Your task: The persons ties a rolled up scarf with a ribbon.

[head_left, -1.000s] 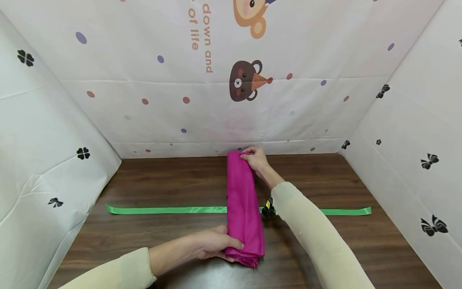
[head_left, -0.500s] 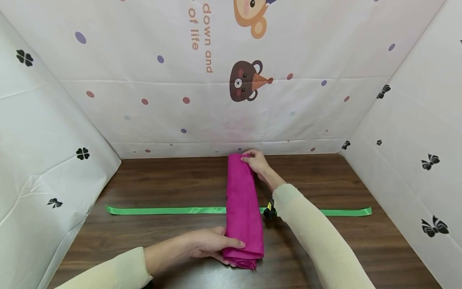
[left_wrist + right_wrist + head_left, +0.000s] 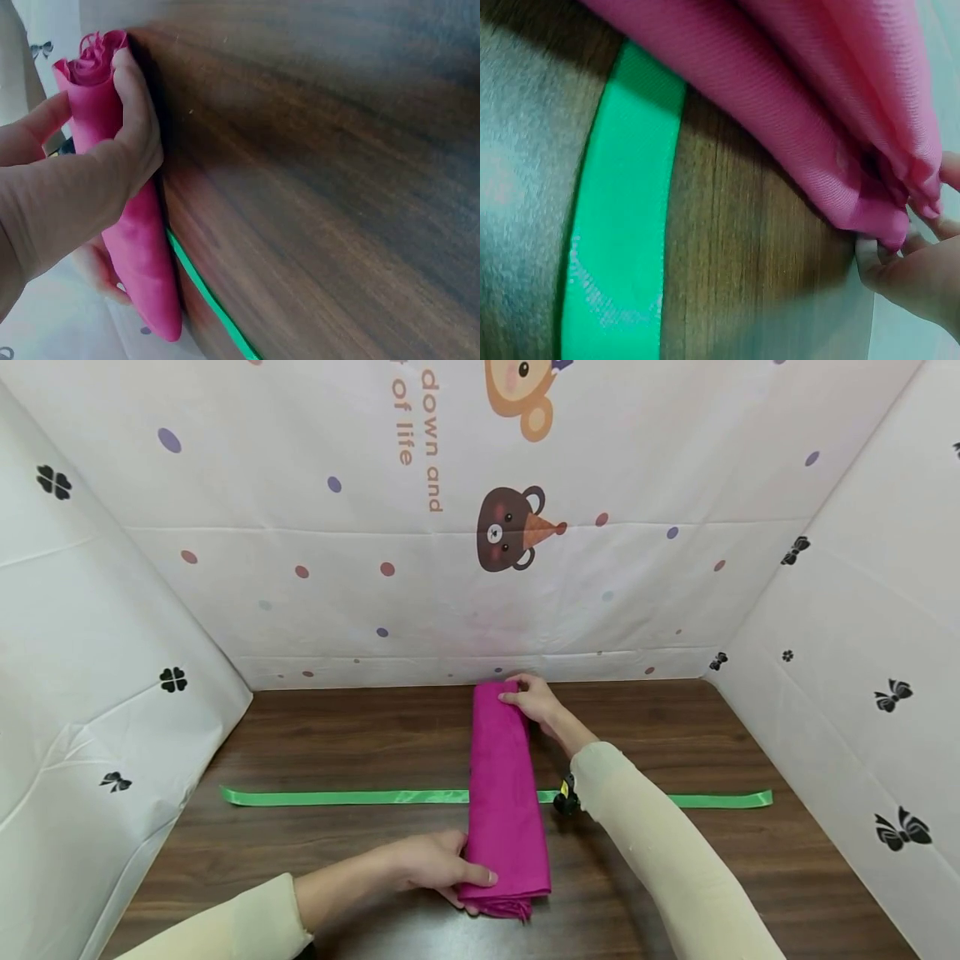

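A magenta cloth, folded into a long narrow roll, lies lengthwise over a green ribbon on the wooden table. At its near end my left hand grips the roll, thumb on top and fingers tucked beneath. My right hand pinches the far end from the right side. In the left wrist view the cloth's fringed end sticks out past the left fingers. The right wrist view shows layered folds of the cloth ending at the right fingertips. The ribbon's middle is hidden under the cloth.
A white printed sheet rises behind the table's back edge, and more white sheets close in both sides. The ribbon's right end lies past my right sleeve. A small black device sits at my right wrist.
The far end of the cloth has come slightly nearer and lower, with my right hand following. My left hand has shifted a little left along with the near end.
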### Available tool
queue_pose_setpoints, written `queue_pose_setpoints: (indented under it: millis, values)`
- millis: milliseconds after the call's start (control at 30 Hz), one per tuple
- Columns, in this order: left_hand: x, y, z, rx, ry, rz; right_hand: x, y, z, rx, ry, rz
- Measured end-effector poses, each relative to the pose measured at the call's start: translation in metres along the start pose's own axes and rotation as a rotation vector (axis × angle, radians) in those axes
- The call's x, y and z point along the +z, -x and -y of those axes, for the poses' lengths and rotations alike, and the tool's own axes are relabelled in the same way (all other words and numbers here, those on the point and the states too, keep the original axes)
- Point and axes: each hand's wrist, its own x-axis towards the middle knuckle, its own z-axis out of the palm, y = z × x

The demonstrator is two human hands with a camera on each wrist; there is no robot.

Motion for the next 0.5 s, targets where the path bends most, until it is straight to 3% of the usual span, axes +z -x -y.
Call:
queue_pose_setpoints:
  millis: [500]
  values:
    - [0.0024, -0.0004, 0.0064, 0.018, -0.103, -0.101, -0.0063, 0.0032, -0.0048, 0.014, 0.009, -0.044]
